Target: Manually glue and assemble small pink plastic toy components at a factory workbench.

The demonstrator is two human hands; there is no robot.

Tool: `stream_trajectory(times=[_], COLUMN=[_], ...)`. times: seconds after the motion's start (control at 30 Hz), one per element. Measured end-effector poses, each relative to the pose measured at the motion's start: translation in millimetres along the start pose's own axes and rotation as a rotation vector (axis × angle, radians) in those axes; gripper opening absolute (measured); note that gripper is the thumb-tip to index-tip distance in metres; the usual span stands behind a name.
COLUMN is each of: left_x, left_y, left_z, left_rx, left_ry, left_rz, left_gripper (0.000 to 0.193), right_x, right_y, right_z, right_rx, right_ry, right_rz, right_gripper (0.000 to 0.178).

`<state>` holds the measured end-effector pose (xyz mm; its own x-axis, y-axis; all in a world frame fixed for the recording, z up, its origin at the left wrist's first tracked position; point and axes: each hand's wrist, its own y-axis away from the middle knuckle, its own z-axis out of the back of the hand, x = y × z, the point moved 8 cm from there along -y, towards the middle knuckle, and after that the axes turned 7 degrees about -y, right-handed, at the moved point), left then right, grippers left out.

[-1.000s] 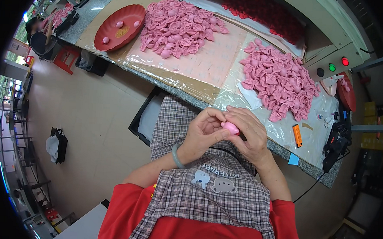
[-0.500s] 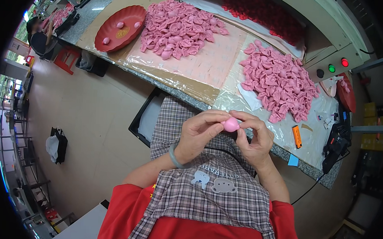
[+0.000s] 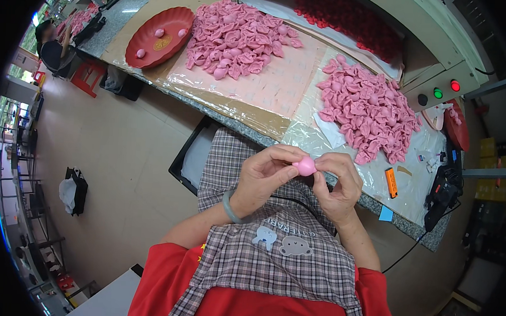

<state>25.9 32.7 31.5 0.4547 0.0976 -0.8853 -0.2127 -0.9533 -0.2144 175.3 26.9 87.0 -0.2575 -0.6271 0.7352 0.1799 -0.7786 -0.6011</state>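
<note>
A small round pink piece [image 3: 306, 165] is pinched between the fingertips of my left hand [image 3: 266, 175] and my right hand [image 3: 335, 184]. Both hands are held together above my lap, over a checked apron, just short of the table's front edge [image 3: 254, 132]. On the table lie two heaps of similar pink pieces, one at the middle [image 3: 236, 36] and one to the right [image 3: 371, 109]. A grey bangle sits on my left wrist.
A red plate [image 3: 160, 29] with a few pink balls stands at the table's left. An orange lighter [image 3: 391, 182] lies near the front edge. A control box with green and red lights [image 3: 442, 90] is at right. A black crate [image 3: 191, 158] stands on the floor. Another person [image 3: 52, 42] sits far left.
The pink piece has been turned and pushed up between my fingertips, so it now shows as a round ball. My hands have stayed over my lap.
</note>
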Motion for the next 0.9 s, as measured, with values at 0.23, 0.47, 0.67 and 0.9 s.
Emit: stream_trajectory(times=[0.23,0.47,0.67,0.9], left_x=[2.7,2.2,3.6,1.5], left_y=[-0.2,0.5,0.5,0.5], left_z=[4.8,4.6,5.7,4.6], left_rx=[-0.020,-0.004,0.019,0.019], left_ry=[-0.039,-0.104,-0.125,-0.154], left_rz=[-0.008,-0.001,-0.003,0.000], left_gripper=[0.017,0.015,0.016,0.016], right_x=[-3.7,-5.8,-6.9,-5.6], right_y=[1.6,5.0,7.4,8.8], right_z=[-1.0,-1.5,-1.4,-0.7], right_rx=[0.002,0.002,0.003,-0.005], right_ry=[-0.005,-0.016,-0.023,-0.033], right_rz=[-0.019,-0.021,-0.018,-0.016], right_gripper=[0.025,0.025,0.025,0.025])
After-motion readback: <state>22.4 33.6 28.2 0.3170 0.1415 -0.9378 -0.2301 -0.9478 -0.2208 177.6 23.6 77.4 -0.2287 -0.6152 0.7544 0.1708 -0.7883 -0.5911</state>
